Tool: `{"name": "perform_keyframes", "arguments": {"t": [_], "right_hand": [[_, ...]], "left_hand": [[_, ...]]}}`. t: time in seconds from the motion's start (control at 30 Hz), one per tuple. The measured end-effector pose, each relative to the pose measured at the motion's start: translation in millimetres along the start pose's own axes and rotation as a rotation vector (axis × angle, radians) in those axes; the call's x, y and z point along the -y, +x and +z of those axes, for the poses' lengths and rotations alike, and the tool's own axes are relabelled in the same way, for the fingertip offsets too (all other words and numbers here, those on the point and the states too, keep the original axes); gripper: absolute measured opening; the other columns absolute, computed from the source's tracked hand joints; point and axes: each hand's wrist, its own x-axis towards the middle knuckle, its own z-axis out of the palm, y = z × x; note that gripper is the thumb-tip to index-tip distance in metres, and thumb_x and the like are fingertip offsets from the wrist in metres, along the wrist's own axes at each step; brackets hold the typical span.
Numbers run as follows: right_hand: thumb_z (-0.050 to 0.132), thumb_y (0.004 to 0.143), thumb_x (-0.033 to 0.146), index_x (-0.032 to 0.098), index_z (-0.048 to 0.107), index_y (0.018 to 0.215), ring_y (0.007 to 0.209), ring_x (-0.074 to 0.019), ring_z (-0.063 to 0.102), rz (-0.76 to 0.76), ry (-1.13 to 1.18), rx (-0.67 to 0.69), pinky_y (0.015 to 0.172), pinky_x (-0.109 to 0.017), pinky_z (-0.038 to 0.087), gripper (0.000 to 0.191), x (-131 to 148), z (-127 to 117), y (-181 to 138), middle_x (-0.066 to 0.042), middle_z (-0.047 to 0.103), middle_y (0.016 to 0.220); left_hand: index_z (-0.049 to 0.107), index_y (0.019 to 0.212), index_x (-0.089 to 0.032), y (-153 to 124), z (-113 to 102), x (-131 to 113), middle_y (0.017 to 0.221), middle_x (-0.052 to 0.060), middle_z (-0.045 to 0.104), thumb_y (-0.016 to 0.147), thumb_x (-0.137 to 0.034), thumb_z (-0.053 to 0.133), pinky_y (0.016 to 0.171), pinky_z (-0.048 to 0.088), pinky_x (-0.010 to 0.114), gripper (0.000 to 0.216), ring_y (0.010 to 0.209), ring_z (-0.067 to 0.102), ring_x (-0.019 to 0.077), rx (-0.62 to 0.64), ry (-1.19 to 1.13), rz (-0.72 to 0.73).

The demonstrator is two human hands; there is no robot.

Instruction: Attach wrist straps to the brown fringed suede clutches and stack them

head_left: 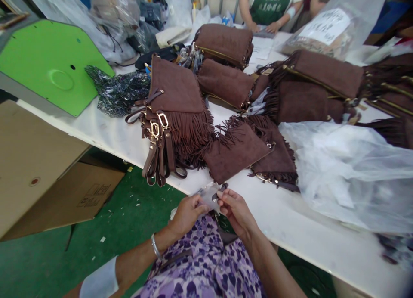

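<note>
My left hand (190, 209) grips a small clear plastic bag (207, 195) at the table's front edge, its fingers closed. Close beside it, my right hand (235, 205) pinches a small dark brown strap piece (220, 190) with a pale or shiny spot, against the bag's upper side. Just beyond my hands lies a brown fringed pouch (237, 151), flat on the table. Another fringed pouch (274, 160) with a gold-coloured clasp rests partly beneath it. To the left, a stack of fringed pouches (177, 87) has wrist straps (159, 158) with gold clips hanging over the edge.
More brown pouches (329, 74) are piled across the white table (309, 229). A large clear plastic bag (348, 173) lies at right. A green-sided machine (51, 65) and dark shiny plastic (118, 91) stand left, above cardboard (35, 160). Opposite, a co-worker in a green apron (271, 5) handles something flat.
</note>
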Motion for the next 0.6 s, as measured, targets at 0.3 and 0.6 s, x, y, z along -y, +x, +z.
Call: {"name": "perform_keyframes", "arguments": {"t": [0.3, 0.6], "right_hand": [[0.084, 0.064, 0.034, 0.018, 0.049, 0.072, 0.04, -0.0025, 0.036, -0.013, -0.045, -0.035, 0.038, -0.015, 0.023, 0.039, -2.7, -1.9, 2.6, 0.005, 0.055, 0.055], [0.083, 0.06, 0.037, 0.018, 0.049, 0.071, 0.038, -0.0027, 0.035, -0.047, -0.105, -0.082, 0.037, -0.015, 0.021, 0.041, -1.0, 1.5, 0.2, 0.004, 0.056, 0.052]], "left_hand": [[0.06, 0.074, -0.014, 4.8, 6.2, 1.6, 0.068, 0.001, 0.065, 0.074, -0.028, 0.068, 0.057, 0.037, 0.023, 0.016, 0.061, 0.052, 0.0125, 0.085, -0.162, -0.06], [0.059, 0.075, -0.014, 4.7, 7.2, 4.8, 0.068, 0.003, 0.068, 0.075, -0.032, 0.07, 0.053, 0.037, 0.022, 0.022, 0.056, 0.054, 0.012, 0.103, -0.224, -0.09]]}}
